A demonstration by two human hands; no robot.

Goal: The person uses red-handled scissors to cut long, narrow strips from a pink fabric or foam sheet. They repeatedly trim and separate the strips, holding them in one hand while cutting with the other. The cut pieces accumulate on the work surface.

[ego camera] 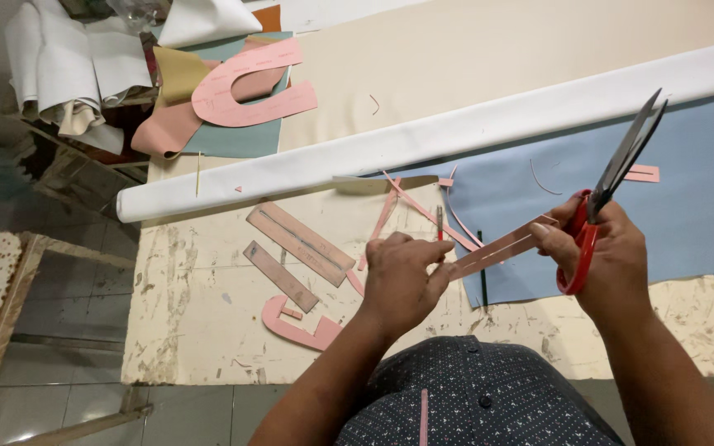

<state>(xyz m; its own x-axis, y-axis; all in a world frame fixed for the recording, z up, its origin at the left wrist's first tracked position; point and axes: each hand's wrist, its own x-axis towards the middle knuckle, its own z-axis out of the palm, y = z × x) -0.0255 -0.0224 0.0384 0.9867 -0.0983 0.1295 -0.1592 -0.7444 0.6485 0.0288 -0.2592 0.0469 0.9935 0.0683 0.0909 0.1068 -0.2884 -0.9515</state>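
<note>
Hidden or cut off:
- Long white fabric roll (456,132): right end past the frame edge.
- Light blue sheet (687,206): cut off at right.
- Red-handled scissors (601,202): lower handle loop behind the right hand (609,260).
- Pink U-shaped cardboard piece (295,326): partly behind the left forearm.

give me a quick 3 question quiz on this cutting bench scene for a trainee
1. True or false: the right hand holds the red-handled scissors with the blades pointing up and away.
2. What does the left hand pinch? A) the white roll B) a pink strip C) a brown rectangle
3. Fill in: the white roll lies across the table, along the upper edge of the ____ sheet.

Key
1. True.
2. B, the pink strip, whose far end reaches the right hand.
3. Blue.
</note>
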